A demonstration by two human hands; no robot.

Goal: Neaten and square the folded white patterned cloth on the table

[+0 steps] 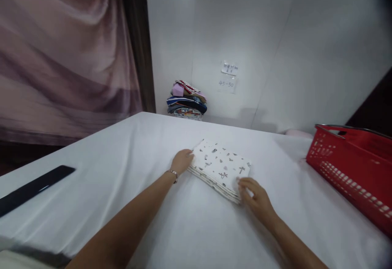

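A folded white cloth (222,162) with small brown and grey printed motifs lies flat on the white-covered table, its several layers showing along the near edge. My left hand (183,160), with a bracelet at the wrist, is closed on the cloth's left edge, its fingertips partly hidden. At the right near corner, my right hand (255,195) has its thumb and fingers bent together on the cloth's edge.
A red perforated basket (352,171) with a metal handle stands at the right. A long black flat object (33,189) lies at the left. Folded fabrics (186,101) are piled beyond the far edge, by a wall with paper labels (228,77). A pink curtain (67,52) hangs at left.
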